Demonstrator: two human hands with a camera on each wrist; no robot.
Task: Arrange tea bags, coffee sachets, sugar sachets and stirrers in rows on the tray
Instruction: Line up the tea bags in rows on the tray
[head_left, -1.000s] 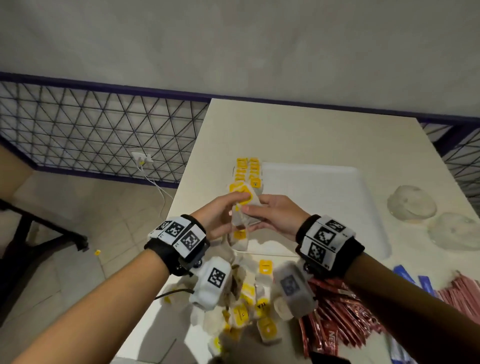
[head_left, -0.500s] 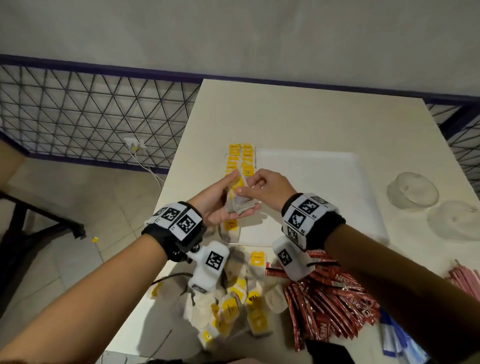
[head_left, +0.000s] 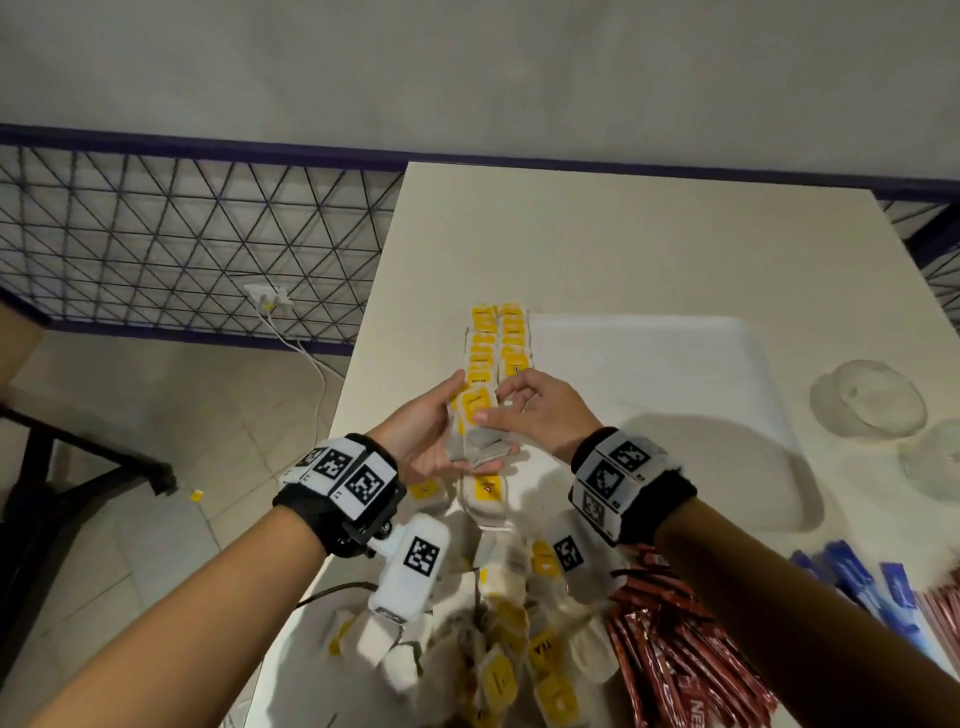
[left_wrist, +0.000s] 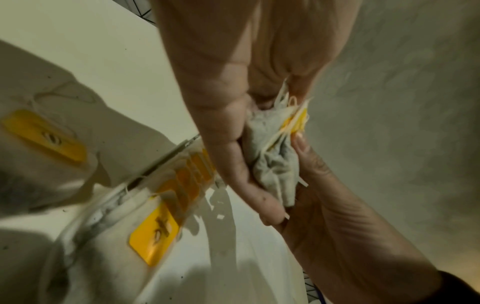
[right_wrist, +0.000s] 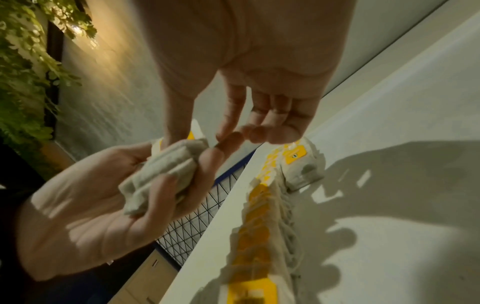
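My left hand (head_left: 436, 431) grips a small stack of tea bags (head_left: 475, 431) with yellow tags, just above the near left corner of the white tray (head_left: 675, 395). My right hand (head_left: 535, 410) meets it from the right; thumb and forefinger pinch the top bag at its tag. The left wrist view shows the crumpled stack (left_wrist: 275, 168) between both hands. In the right wrist view the stack (right_wrist: 161, 174) lies in the left palm (right_wrist: 85, 201). Two rows of tea bags (head_left: 496, 343) lie along the tray's left edge.
A loose pile of tea bags (head_left: 514, 665) lies at the table's near edge under my wrists. Red coffee sachets (head_left: 675, 675) lie to its right, blue sachets (head_left: 857, 577) further right. Two clear glass bowls (head_left: 867, 400) stand right of the tray. A wire fence (head_left: 182, 244) is left of the table.
Both hands have stayed together over the tray's near left corner with the stack. My right hand has shifted its thumb and forefinger onto the top bag's tag.
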